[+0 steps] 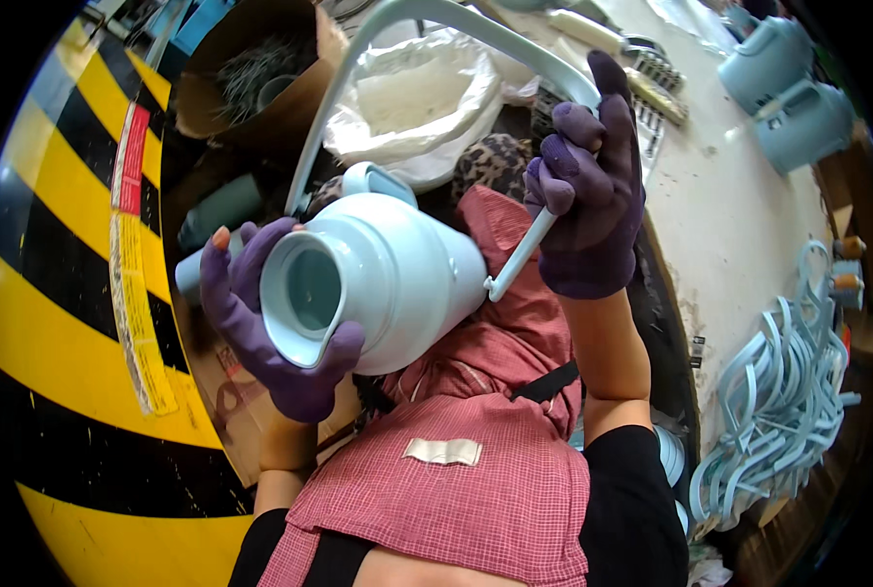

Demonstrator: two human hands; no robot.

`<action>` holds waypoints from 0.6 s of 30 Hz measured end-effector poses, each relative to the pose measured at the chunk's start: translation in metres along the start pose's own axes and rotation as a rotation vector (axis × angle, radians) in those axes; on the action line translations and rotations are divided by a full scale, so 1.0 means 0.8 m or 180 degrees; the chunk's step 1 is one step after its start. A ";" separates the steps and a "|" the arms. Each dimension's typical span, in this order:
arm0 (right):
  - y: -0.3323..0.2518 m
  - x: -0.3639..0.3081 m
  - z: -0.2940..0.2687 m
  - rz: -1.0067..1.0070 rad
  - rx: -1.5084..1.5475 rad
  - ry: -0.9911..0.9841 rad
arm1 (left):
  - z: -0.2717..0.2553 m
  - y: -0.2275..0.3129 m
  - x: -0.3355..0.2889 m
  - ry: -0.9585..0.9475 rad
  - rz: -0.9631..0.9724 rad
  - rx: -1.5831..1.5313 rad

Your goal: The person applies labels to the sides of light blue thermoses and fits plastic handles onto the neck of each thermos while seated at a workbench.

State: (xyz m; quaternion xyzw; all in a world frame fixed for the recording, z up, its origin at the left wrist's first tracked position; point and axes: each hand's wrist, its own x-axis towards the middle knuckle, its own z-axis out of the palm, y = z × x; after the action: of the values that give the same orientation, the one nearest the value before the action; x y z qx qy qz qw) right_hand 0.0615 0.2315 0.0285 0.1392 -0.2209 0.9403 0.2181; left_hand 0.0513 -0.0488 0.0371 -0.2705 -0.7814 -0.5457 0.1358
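Note:
My left hand [236, 318], in a purple glove, grips the rim of a light blue jug [412, 269]. The jug lies tilted over my lap, its round mouth toward me and its small fixed grip on the upper side. In my right hand [593, 201], also gloved, the fingers are curled round one arm of a long curved light blue carrying handle [510, 37]. The handle arches above the jug. Its near end, with a small knob, is beside the jug's right end; I cannot tell whether it touches. The far end is at the jug's left, behind it.
A yellow-and-black striped panel [55, 293] stands at the left. Beyond the jug are a cardboard box [197, 93] with thin strips and a white plastic bag [412, 98]. On the worktable [701, 215] at right lie piled handles [784, 391]; jugs [804, 127] stand behind.

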 end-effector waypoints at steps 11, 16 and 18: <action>0.056 0.008 -0.030 0.0332 0.0160 0.0159 | 0.015 -0.006 -0.007 -0.0153 0.0902 -0.0013; 0.060 -0.007 -0.029 0.2113 0.0793 0.1277 | 0.018 -0.002 -0.026 0.0472 0.1592 -0.2459; 0.061 -0.014 -0.023 0.2138 0.0768 0.0710 | -0.009 -0.009 -0.024 0.1085 0.0051 -0.2888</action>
State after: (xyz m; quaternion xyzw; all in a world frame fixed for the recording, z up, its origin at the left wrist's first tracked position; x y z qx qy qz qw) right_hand 0.0452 0.1970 -0.0087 -0.0196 -0.1167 0.9882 -0.0978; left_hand 0.0623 -0.0624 0.0241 -0.2153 -0.4291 -0.8669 0.1344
